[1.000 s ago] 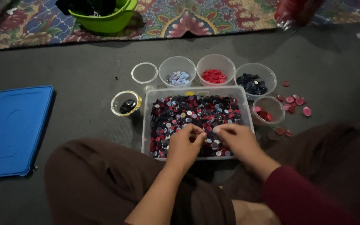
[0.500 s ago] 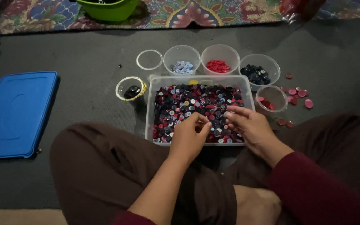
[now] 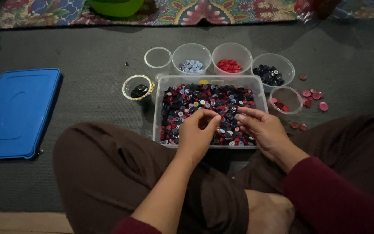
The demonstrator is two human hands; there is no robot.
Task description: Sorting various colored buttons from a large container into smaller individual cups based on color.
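Sitting cross-legged on the grey floor mat [image 3: 87, 52], you have both hands over the near half of the clear tub [image 3: 163, 82] of mixed buttons [image 3: 204, 99], which rests just past your knees. Compared with a second ago, your left hand [image 3: 198, 134] has lifted slightly off the pile, its fingers [image 3: 211, 123] curled narrow, thumb meeting forefinger in a pinch; whether a button sits in that pinch cannot be told. Your right hand [image 3: 262, 128] has spread a little, fingers loosely open and flat above the buttons, a pale one touching or just under the fingertips. That reads as a pick under way rather than plain raking. Around the tub: behind it, an empty ring-shaped lid [image 3: 157, 57], a cup of pale blue buttons [image 3: 191, 66], a cup of red buttons [image 3: 231, 66], a cup of dark buttons [image 3: 270, 74]. Left of the tub, a yellow-rimmed cup [image 3: 137, 88] with something black inside. Right of it, a small cup [image 3: 285, 100] with a few pink-red pieces, and loose pink buttons [image 3: 314, 95] on the mat. Blue tub lid [image 3: 16, 112] lies well apart to your left. Nothing blocks the cups; the tub's far wall stands between your hands and them.
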